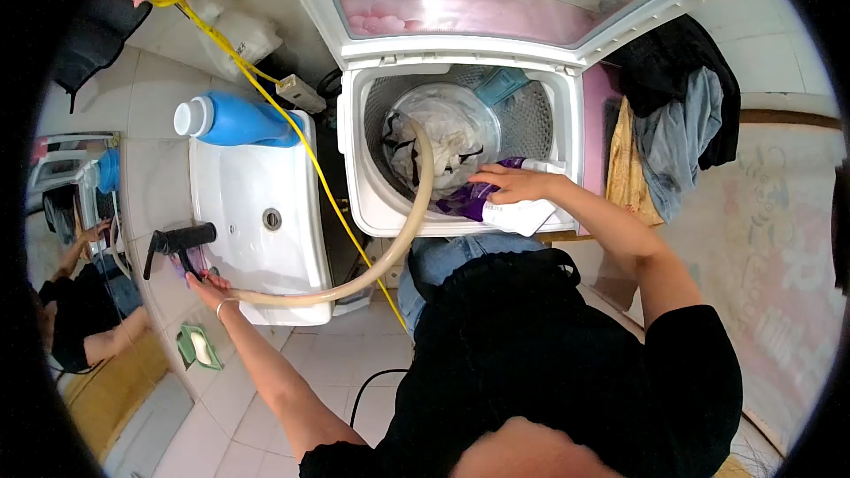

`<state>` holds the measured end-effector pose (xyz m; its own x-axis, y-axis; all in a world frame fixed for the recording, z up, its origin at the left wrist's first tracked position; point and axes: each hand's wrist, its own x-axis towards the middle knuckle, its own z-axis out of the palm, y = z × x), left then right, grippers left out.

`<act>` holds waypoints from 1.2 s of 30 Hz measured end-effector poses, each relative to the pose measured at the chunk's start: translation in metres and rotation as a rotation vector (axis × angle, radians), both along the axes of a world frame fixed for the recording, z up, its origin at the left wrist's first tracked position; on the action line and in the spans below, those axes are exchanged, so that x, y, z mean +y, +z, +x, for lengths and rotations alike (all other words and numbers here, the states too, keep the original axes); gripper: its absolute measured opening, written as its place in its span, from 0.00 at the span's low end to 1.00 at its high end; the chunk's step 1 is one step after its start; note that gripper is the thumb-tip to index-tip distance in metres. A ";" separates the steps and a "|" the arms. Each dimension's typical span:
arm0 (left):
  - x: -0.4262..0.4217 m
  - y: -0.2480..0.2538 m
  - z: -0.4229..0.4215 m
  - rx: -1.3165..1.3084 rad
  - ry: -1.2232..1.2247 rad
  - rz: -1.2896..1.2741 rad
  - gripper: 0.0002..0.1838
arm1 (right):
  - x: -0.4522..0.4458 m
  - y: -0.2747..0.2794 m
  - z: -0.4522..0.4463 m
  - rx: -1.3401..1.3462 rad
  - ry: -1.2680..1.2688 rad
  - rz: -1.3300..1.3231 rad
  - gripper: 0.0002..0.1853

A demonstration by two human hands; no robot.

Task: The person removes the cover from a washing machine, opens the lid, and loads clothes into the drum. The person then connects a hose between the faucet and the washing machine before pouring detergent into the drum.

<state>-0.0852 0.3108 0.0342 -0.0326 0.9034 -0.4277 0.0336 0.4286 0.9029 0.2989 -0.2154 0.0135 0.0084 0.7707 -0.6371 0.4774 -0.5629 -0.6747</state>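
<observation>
My left hand [211,289] is at the wall beside the sink, its fingers closed around the lower end of the black faucet [184,237], on what looks like its handle. A beige hose [390,257] starts close to that hand and arches over into the open washing machine [357,186]. Inside the drum, white and black laundry [447,146] lies under the hose's far end. My right hand [513,184] grips a purple-and-white bag [527,215] that lies across the machine's front rim. The thumb and the bag's opening are hidden.
A blue bottle with a white cap [243,120] lies on the back of the white sink [257,177]. Between sink and machine hangs a yellow cord [305,143]. Clothes [677,137] hang at the right. A green soap dish [197,347] and a mirror [102,301] are on the left wall.
</observation>
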 end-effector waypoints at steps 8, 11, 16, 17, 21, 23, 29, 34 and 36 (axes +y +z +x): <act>0.001 0.000 -0.001 0.002 0.010 -0.033 0.26 | -0.008 0.041 -0.011 0.084 0.049 -0.029 0.37; 0.002 -0.003 -0.001 0.000 0.011 -0.024 0.26 | -0.014 0.046 -0.013 0.039 0.129 0.036 0.41; -0.004 0.004 0.004 0.004 0.006 -0.008 0.26 | -0.019 0.050 -0.012 0.088 0.042 0.097 0.37; -0.006 0.007 0.005 0.000 0.012 -0.016 0.26 | -0.020 0.050 -0.013 0.089 0.042 0.093 0.37; -0.005 0.005 0.005 -0.027 0.001 -0.013 0.25 | -0.016 0.068 -0.025 -0.064 0.008 0.090 0.30; -0.003 0.004 0.003 -0.025 0.006 -0.025 0.25 | -0.015 0.074 -0.036 -0.284 0.011 0.028 0.26; 0.002 -0.001 0.001 -0.036 0.012 -0.028 0.25 | -0.018 0.078 -0.051 -0.445 0.050 0.148 0.24; -0.001 0.003 0.002 -0.024 0.012 -0.022 0.25 | -0.018 0.089 -0.055 -0.454 0.139 0.166 0.25; 0.001 0.001 -0.001 -0.033 -0.007 -0.033 0.25 | -0.020 0.087 -0.060 -0.500 0.165 0.144 0.25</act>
